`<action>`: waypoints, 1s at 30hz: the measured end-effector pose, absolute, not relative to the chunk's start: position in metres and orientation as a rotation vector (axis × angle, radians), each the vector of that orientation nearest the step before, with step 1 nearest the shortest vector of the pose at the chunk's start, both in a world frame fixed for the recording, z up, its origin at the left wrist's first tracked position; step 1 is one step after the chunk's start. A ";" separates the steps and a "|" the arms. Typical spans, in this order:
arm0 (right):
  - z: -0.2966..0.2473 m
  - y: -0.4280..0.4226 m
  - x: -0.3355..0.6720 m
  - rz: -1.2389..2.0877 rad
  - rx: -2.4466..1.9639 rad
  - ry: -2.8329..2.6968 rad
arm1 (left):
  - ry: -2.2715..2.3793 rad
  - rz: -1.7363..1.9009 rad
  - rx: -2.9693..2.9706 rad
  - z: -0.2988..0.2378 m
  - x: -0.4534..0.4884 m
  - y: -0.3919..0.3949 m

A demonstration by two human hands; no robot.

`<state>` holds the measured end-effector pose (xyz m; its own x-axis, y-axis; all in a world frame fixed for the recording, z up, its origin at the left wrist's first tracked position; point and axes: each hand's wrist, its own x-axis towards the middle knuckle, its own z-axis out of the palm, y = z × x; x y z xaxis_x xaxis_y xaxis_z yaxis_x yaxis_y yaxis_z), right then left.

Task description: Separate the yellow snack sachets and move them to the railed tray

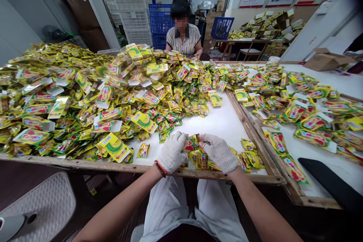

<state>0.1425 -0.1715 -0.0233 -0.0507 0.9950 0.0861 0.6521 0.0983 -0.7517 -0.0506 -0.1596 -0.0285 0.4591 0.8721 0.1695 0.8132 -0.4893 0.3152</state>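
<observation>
My left hand (172, 152), in a white knit glove with bare fingertips, is closed on the left side of a small yellow, green and red printed box (190, 143). My right hand (220, 152), gloved the same way, has its thumb and fingers pinched at the box's right end. Part of the box is hidden by the fingers. Just below and between my hands lie several small yellow sachets (202, 160) on the white tabletop (218, 123). One single sachet (143, 150) lies left of my left hand.
A large heap of sachets and flat boxes (93, 94) covers the left and back. A wooden strip (249, 128) divides the table; more boxes (309, 117) and a black phone-like object (329, 181) lie right of it. Another person (184, 39) sits opposite. A grey stool (42, 204) stands lower left.
</observation>
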 end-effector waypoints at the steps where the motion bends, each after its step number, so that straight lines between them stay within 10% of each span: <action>1: -0.023 -0.173 0.144 0.773 -1.609 -1.705 | 1.485 0.467 2.511 -0.028 -0.053 -0.159; 9: -0.024 -0.188 0.129 1.416 -1.449 -1.614 | 1.400 0.522 2.469 -0.029 -0.054 -0.162; 30: -0.023 -0.194 0.123 1.629 -1.323 -1.402 | 1.220 0.690 2.299 -0.015 -0.060 -0.165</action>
<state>0.1233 -0.1941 -0.0232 -0.3163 0.9025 -0.2924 0.1545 -0.2551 -0.9545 -0.0596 -0.1651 -0.0153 0.4851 0.8466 0.2191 0.6243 -0.5107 0.5911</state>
